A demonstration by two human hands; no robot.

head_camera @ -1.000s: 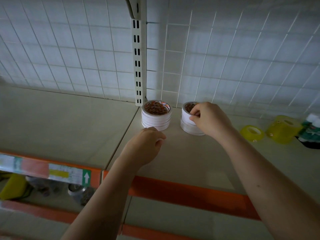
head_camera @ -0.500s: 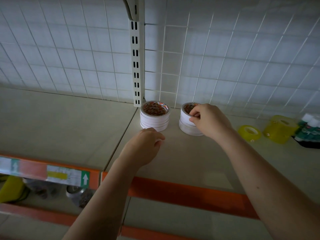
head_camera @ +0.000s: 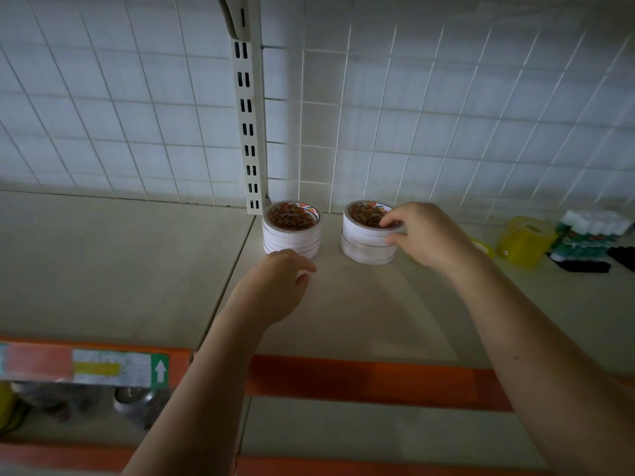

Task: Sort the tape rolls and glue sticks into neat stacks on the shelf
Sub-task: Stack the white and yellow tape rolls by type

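At the back of the shelf [head_camera: 120, 269], beside the slotted upright [head_camera: 249, 132], stood the left stack [head_camera: 292, 231] of white tape rolls, flat rings piled with their axis vertical and printed cores showing on top. The left hand [head_camera: 275, 286] rested just in front of it, fingers curled loosely with a glimpse of white under them; whether they held a roll could not be told. Just beside, apart from the first, stood the right stack [head_camera: 367, 235], its smooth sides slightly uneven. The right hand [head_camera: 426, 235] was on it from the right, thumb and fingertips [head_camera: 390, 223] pinching the rim of the top roll. That hand was clearly the nearer one, so squaring that roll over those beneath looked like its job. Farther right lay a yellow roll [head_camera: 484, 247], partly hidden, a yellow translucent block [head_camera: 525, 240] and packed glue sticks [head_camera: 591, 231], not yet sorted.
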